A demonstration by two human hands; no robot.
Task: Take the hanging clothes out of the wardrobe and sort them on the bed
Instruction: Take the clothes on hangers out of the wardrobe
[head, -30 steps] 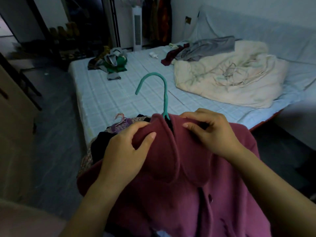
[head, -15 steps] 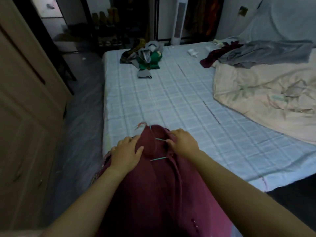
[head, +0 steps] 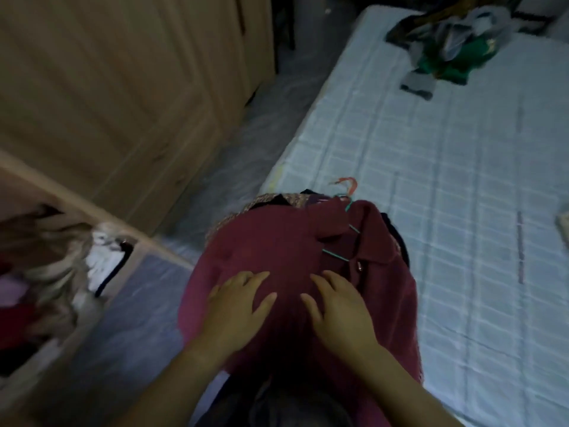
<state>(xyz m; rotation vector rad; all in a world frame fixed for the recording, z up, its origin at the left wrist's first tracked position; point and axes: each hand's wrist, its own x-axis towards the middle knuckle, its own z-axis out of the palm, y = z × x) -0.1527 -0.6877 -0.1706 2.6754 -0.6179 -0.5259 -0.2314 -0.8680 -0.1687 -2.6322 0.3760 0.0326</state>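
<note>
Pretty blurry shot, so the details are mushy. The maroon coat covers most of a stack of other clothes. Only a dark edge and a strip of patterned fabric poke out beyond the fingertips, and I can't tell what those garments are. The green hanger is mostly buried in the coat, with just short bits showing at the collar, right past the fingers of the right hand. An orange hanger hook sticks out further on.

The coat's lower end gets lost in the dark under the wrists. The left hand and the right one lie flat on it side by side, fingers straight and spread, clutching nothing. The coat is directly under both palms, at the near corner of the bed. It runs lengthwise away from the wrists, with the collar at the far end, tipped a little to the right hand's side. The wardrobe stands off beyond the left hand.
</note>
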